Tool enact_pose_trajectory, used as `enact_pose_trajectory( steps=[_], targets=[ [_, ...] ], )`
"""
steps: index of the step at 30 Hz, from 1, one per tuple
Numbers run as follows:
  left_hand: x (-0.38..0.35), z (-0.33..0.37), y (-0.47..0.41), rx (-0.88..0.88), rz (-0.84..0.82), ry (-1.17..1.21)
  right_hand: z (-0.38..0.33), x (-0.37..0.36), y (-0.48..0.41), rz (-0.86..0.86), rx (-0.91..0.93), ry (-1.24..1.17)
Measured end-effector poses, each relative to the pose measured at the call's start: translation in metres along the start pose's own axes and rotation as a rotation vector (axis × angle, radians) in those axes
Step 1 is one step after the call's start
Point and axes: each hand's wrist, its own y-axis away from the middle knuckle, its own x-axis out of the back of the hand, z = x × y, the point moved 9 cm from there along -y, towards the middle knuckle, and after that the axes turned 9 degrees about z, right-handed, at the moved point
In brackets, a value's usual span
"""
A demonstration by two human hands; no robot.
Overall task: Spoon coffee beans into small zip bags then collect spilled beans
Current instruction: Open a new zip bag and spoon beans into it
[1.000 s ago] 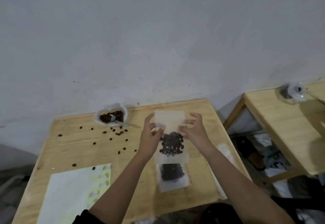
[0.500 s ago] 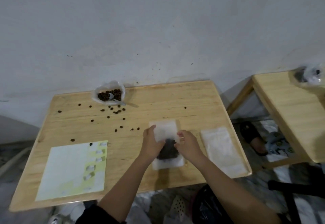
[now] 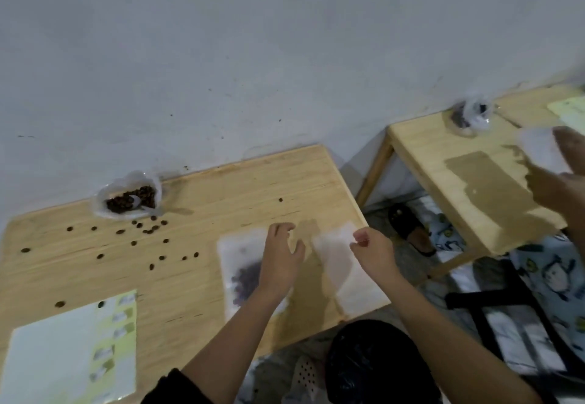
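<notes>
The left hand [image 3: 281, 264] is spreading loosely over the filled zip bag [image 3: 239, 273] lying by the counter's [image 3: 190, 277] near edge. The right hand [image 3: 375, 253] is curling fingertips together over the empty bags [image 3: 348, 286] at the near right corner; whether pinching, I cannot tell.

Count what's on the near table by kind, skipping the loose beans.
Zip bags: 2, filled bag and empty bag
Bean container: 1
Spoon: 1
Paper sheet: 1
Total: 5
</notes>
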Motion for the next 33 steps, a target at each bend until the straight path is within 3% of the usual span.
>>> enact_pose_trajectory(
  steps=[5,11,33],
  targets=[
    [-0.056,-0.017,0.023,0.186,-0.160,-0.137,0.042,0.005,0.005,-0.044,-0.042,0.101],
    [-0.077,-0.020,0.032,0.240,-0.203,-0.108,0.054,-0.005,0.007,-0.056,-0.059,0.134],
    [-0.082,-0.026,0.031,0.293,-0.075,0.066,0.046,0.002,0.009,0.065,-0.157,-0.249]
  ],
)
